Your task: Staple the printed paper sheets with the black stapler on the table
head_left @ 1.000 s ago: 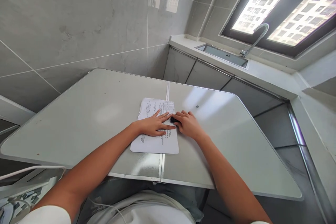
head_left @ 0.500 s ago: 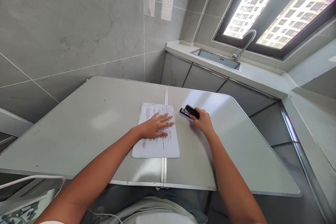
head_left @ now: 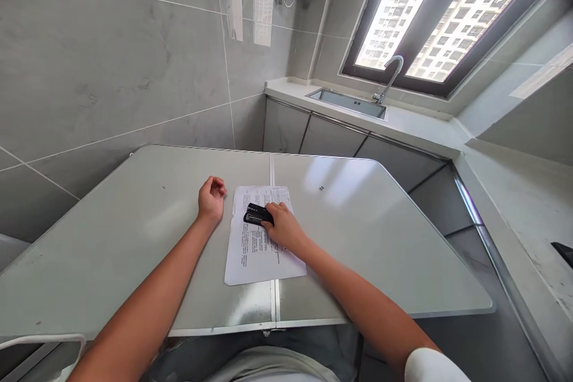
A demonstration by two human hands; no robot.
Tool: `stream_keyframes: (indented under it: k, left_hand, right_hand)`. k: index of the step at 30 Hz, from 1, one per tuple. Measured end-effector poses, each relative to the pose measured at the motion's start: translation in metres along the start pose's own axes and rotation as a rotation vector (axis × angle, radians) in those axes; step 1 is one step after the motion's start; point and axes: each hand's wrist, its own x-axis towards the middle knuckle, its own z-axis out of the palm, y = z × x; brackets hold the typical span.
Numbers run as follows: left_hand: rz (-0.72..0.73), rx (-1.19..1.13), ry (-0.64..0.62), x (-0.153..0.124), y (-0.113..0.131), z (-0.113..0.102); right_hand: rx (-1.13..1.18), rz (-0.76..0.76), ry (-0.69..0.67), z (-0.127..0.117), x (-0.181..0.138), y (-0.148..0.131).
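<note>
A white printed sheet of paper [head_left: 259,259] lies on the table, across its middle seam. My right hand [head_left: 283,227] is closed round a black stapler [head_left: 257,215] and holds it over the upper part of the sheet, its front end pointing left. Whether the stapler touches the paper I cannot tell. Just left of the sheet, my left hand [head_left: 212,198] rests on its side on the tabletop with its fingers curled in. Nothing shows inside the left hand. The right hand hides part of the sheet's right side.
The pale folding table [head_left: 380,239] fills the foreground. A tiny dark piece [head_left: 321,188], perhaps staples, lies on its right half. Behind are a counter with a sink [head_left: 349,101] and faucet [head_left: 389,79], under a window. A grey tiled wall [head_left: 111,59] stands left.
My left hand has come off the paper, moved left and curled. My right hand has carried the stapler leftward over the sheet. The view has shifted, and the small dark piece now shows.
</note>
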Motion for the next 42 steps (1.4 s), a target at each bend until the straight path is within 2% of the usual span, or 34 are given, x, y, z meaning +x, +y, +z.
stream_keyframes:
  k: [3, 8, 10, 13, 14, 15, 16, 18, 20, 22, 25, 29, 33, 36, 42]
  left_hand:
    - [-0.051, -0.106, 0.016, 0.004, 0.002, -0.003]
    - [-0.064, -0.133, -0.001, 0.003, 0.001, -0.003]
    - [-0.074, -0.135, -0.007, 0.002, 0.000, -0.003]
    - [-0.106, -0.147, -0.024, 0.002, 0.001, -0.001]
    - [-0.120, -0.149, -0.036, 0.001, 0.001, -0.001]
    - [-0.132, -0.148, -0.049, 0.001, 0.002, 0.000]
    - [-0.141, -0.144, -0.061, 0.001, 0.003, 0.001]
    - [-0.150, -0.132, -0.077, 0.000, 0.003, 0.002]
    - [-0.156, -0.120, -0.089, -0.001, 0.004, 0.003]
    - [-0.164, -0.115, -0.095, -0.002, 0.004, 0.002]
    - [-0.172, -0.123, -0.097, -0.003, 0.004, 0.001]
    - [-0.173, -0.141, -0.100, -0.002, 0.004, 0.002]
    - [-0.181, -0.144, -0.107, -0.002, 0.005, 0.003]
    - [-0.175, -0.146, -0.115, -0.004, 0.006, 0.004]
    - [-0.183, -0.149, -0.101, -0.005, 0.008, 0.004]
  right_hand:
    - [-0.010, 0.033, 0.020, -0.021, -0.029, 0.022]
    - [-0.054, 0.133, 0.027, -0.064, -0.088, 0.064]
    - [-0.020, 0.163, -0.030, -0.086, -0.105, 0.082]
    - [0.161, 0.157, -0.276, -0.118, -0.111, 0.112]
    - [0.230, 0.180, -0.304, -0.125, -0.106, 0.122]
    - [0.249, 0.218, -0.247, -0.129, -0.098, 0.132]
    - [0.197, 0.252, -0.128, -0.130, -0.087, 0.141]
    - [-0.016, 0.225, 0.085, -0.123, -0.061, 0.155]
    - [-0.201, 0.154, 0.138, -0.107, -0.036, 0.165]
    - [-0.307, 0.143, 0.068, -0.087, -0.018, 0.169]
    - [-0.381, 0.178, -0.039, -0.061, -0.007, 0.167]
    - [-0.395, 0.142, -0.076, -0.042, -0.002, 0.150]
    - [-0.349, 0.043, -0.120, -0.030, 0.011, 0.123]
    - [-0.289, -0.086, -0.150, -0.022, 0.024, 0.105]
    - [-0.204, -0.309, -0.262, -0.010, 0.041, 0.080]
